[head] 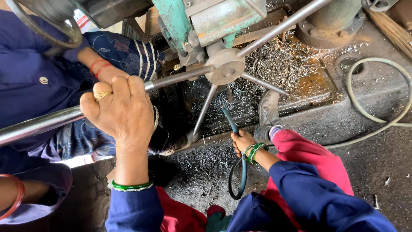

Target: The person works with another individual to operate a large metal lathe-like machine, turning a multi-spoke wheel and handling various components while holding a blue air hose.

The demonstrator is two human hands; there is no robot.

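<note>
My left hand (122,109), with a gold ring and a green bangle at the wrist, is closed around a long steel lever bar (38,124). The bar runs up to a round hub (225,68) with several spokes on a green drilling machine (206,21). My right hand (241,141), also with green bangles, grips a thin dark green hose (231,124). The hose's tip points up toward the machine's base, and the rest loops down below my wrist. Both my sleeves are blue, over red trousers.
Another person in blue clothes with red bangles (98,66) stands close at the left, a forearm near the lever. Metal shavings (279,64) cover the oily base. A pale hose (373,116) loops over the dark floor at the right.
</note>
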